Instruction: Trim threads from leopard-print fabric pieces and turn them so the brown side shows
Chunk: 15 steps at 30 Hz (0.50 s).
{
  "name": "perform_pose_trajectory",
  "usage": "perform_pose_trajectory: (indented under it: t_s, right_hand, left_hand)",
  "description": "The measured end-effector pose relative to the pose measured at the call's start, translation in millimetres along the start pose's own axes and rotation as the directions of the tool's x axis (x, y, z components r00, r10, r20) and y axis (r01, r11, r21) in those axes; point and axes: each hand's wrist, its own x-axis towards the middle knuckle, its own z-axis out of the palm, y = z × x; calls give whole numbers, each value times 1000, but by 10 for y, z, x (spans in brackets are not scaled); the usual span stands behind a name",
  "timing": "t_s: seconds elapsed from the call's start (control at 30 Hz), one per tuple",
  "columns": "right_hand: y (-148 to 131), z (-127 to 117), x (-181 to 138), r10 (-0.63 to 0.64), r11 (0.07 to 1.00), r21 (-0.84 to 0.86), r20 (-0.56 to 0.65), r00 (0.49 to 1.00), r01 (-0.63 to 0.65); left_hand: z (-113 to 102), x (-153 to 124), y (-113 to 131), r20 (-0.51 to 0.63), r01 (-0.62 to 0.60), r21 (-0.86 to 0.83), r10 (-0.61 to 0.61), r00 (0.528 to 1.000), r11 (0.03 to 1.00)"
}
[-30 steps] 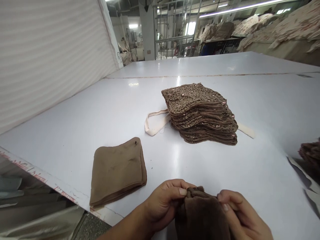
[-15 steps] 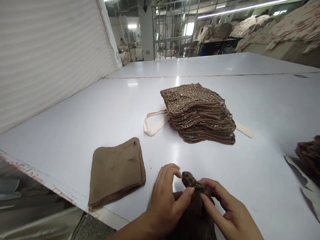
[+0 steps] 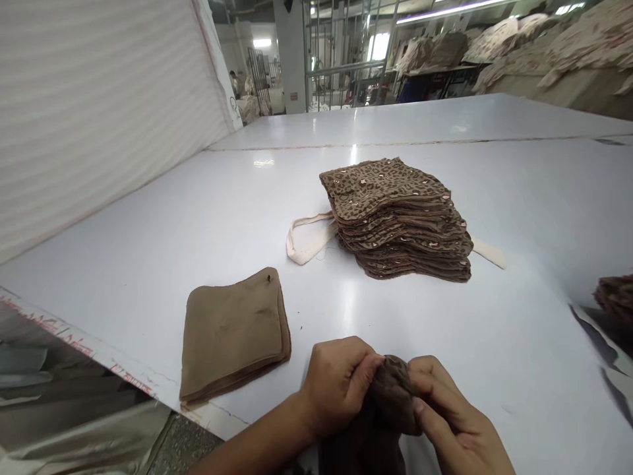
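A dark brown piece of fabric is bunched up between my two hands at the near edge of the table. My left hand is closed, its thumb and curled fingers pinching the cloth's left side. On the other side my right hand pinches it between thumb and fingertips. The lower part of the cloth hangs down out of the frame. To the left lies a small stack of plain brown fabric pieces with a dark spot near one corner. Beyond my hands sits a tall stack of leopard-print fabric pieces.
A pale cloth strip sticks out on both sides from beneath the leopard-print stack. Dark brown cloth lies at the right edge. A large white padded sheet rises at the left. Fabric heaps stand at the back right.
My left hand's fingers have curled in and closed on the cloth; before, they were raised and spread. The cloth's upright tip is folded down into a bunch.
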Motion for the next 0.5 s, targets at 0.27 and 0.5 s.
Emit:
perform_pose_trajectory:
  t_s: [0.27, 0.5]
  right_hand:
    - [-117, 33, 55, 261, 765, 534, 256, 931, -361]
    - [41, -107, 60, 135, 991, -9, -88, 987, -136]
  left_hand:
    - [-74, 34, -100, 147, 274, -353, -236, 960, 895]
    - [-318, 142, 211, 406, 439, -378, -280, 870, 815]
